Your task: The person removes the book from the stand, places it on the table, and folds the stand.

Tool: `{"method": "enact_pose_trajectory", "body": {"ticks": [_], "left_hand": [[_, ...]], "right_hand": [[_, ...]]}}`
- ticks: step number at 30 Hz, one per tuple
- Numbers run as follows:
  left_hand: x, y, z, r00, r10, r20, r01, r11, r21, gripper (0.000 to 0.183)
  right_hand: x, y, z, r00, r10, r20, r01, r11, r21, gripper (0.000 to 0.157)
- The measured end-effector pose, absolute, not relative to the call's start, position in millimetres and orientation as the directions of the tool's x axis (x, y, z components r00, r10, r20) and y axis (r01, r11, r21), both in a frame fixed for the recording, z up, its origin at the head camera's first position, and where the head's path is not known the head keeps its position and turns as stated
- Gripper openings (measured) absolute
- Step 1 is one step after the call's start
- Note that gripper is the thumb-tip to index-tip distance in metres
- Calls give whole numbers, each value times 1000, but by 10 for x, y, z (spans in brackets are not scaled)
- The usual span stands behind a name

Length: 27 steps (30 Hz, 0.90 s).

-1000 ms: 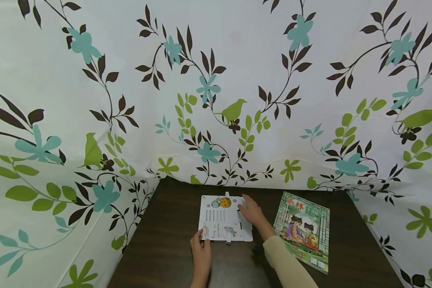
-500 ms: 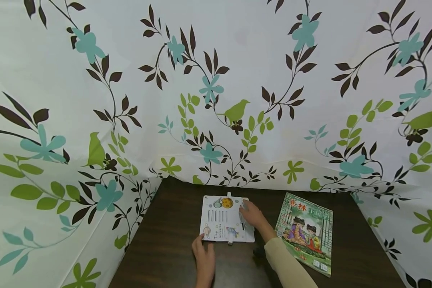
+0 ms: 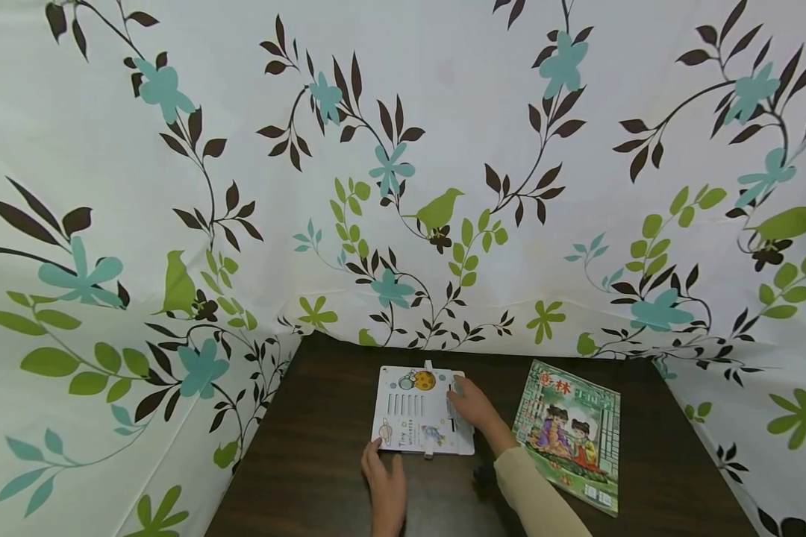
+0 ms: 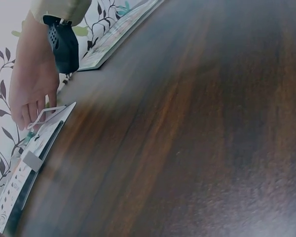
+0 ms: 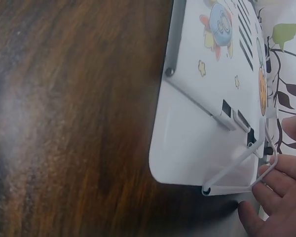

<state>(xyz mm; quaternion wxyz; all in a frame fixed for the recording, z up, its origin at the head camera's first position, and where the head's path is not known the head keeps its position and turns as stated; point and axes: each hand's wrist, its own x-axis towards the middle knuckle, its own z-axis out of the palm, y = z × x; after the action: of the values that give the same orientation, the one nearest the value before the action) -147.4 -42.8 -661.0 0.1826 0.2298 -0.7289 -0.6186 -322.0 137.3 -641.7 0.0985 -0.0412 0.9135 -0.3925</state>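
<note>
So your white printed stand [image 3: 408, 409] lay on the table [image 3: 329, 418], left of your right fingers and just ahead of your left ones. Looked close to square, so I couldn't call a long axis. Your right hand [image 3: 472, 406] was nearer the wire bracket [image 5: 234, 165]: fingers touching it, thumb apart, can't tell if they'd hooked it. Your left hand [image 3: 386, 488] was relaxed, fingertip on the corner, gripping nothing. Versus a second earlier, its thumb sat farther off the edge.
</note>
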Motion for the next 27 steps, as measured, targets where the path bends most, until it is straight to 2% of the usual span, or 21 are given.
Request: {"method": "enact_pose_trajectory", "body": {"ticks": [10,20,27], "left_hand": [[-1522,-525,-6662,-841,-541,33,-93,203,975,58],[-1598,-585,-6617,-868,-496,-9,-144,235,961,60],[-1659,-643,-6601,-870,-493,31,-97,231,968,64]], "right_hand": [[-3190,1426,-6414,-976,-160,-148,-2,686,-728,59],[-3082,1457,-6458,-984,-130,-121,4,663,-748,59],[-3062,1443,-6496,-988,-104,-117,19,661,-750,59]]}}
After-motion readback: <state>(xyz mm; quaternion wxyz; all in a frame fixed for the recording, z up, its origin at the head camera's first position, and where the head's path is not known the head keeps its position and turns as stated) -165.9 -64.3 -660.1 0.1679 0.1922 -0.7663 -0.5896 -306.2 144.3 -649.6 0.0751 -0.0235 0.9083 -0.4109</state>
